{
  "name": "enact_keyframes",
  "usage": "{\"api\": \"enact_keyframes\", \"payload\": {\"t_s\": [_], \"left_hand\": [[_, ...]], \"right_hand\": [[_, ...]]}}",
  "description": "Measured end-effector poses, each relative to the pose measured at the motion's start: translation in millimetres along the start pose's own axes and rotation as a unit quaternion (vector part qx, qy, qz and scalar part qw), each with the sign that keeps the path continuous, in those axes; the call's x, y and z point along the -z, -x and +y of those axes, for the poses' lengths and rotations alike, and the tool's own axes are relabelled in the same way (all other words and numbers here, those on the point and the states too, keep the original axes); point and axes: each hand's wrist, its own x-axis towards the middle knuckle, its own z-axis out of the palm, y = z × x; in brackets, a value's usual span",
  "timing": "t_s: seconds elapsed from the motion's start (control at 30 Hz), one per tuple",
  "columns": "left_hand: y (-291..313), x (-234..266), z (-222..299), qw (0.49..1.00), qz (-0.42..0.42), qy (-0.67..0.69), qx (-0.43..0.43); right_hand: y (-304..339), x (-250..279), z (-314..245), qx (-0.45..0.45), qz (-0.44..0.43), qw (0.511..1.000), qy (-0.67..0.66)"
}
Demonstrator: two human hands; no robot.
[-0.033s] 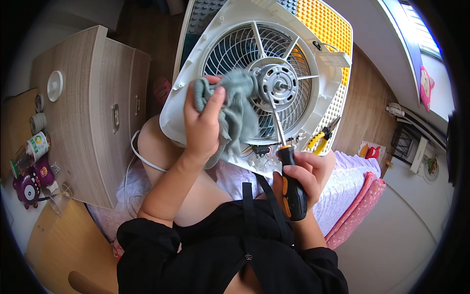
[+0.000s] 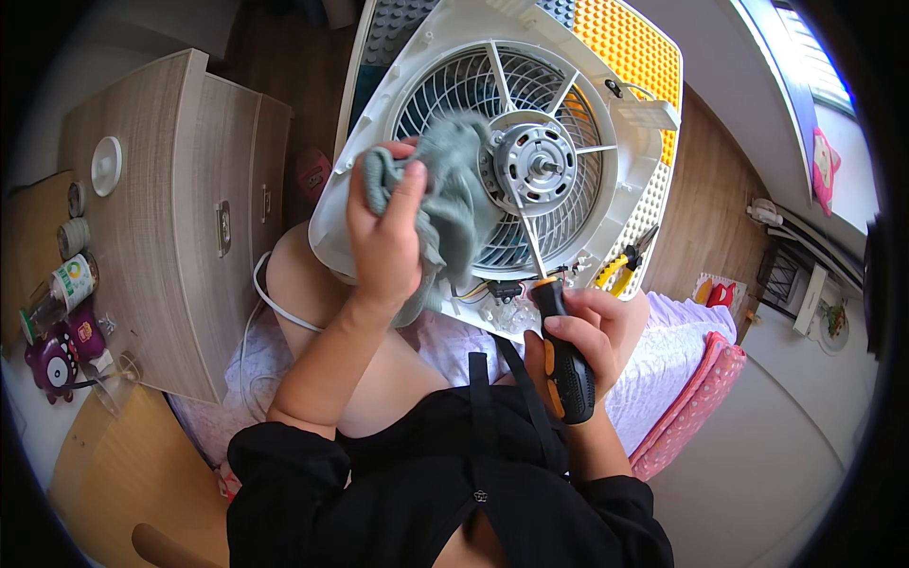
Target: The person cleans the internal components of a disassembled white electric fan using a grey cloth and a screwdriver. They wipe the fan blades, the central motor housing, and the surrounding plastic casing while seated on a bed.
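Note:
My left hand [image 2: 386, 232] is closed round a bunched grey-green cloth [image 2: 453, 204], which hangs in loose folds over the left side of an opened fan. My right hand [image 2: 592, 336] grips a screwdriver [image 2: 568, 379] by its black and orange handle. Its long metal shaft points up and away, the tip end at the lower left rim of the round silver motor [image 2: 536, 166]; whether it touches cannot be told. White spokes and a wire grille surround the motor inside the white fan housing [image 2: 346, 204]. The cloth hides part of the grille.
Yellow-handled pliers [image 2: 620, 270] lie on the studded board [image 2: 639, 47] to the right of the fan. A small clear bag [image 2: 507, 312] and thin wires sit at the housing's near edge. A white cord [image 2: 260, 284] loops beside my left leg. A wooden cabinet [image 2: 161, 218] stands at left.
My left hand and the cloth have shifted slightly left, and the cloth's folds have swung. The screwdriver has tilted a little, its shaft moving slightly left.

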Motion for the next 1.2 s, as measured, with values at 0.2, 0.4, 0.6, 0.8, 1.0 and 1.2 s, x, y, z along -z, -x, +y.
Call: {"api": "enact_keyframes", "payload": {"t_s": [0.2, 0.4, 0.6, 0.8, 1.0, 1.2], "left_hand": [[15.3, 15.6, 37.2, 0.93, -0.137, 0.07, 0.335], [35.6, 14.7, 18.4, 0.886, -0.194, -0.018, 0.421], [19.2, 6.4, -9.5, 0.921, -0.147, -0.047, 0.357], [13.1, 6.2, -25.8, 0.935, -0.186, -0.138, 0.269], [13.4, 7.3, -28.0, 0.947, -0.19, -0.259, 0.007], [13.7, 11.4, -26.6, 0.938, -0.2, -0.282, -0.027]], "right_hand": [[11.2, 26.0, -13.4, -0.035, 0.018, 0.999, -0.036], [12.9, 50.2, -20.9, -0.073, 0.022, 0.996, -0.045], [9.8, 41.8, -24.5, -0.023, -0.065, 0.994, 0.084], [-16.9, 19.3, -14.1, 0.05, -0.134, 0.981, 0.134], [-32.7, -1.0, -24.6, 0.061, -0.164, 0.967, 0.184], [-42.0, -31.4, -43.1, 0.06, -0.207, 0.947, 0.24]]}}
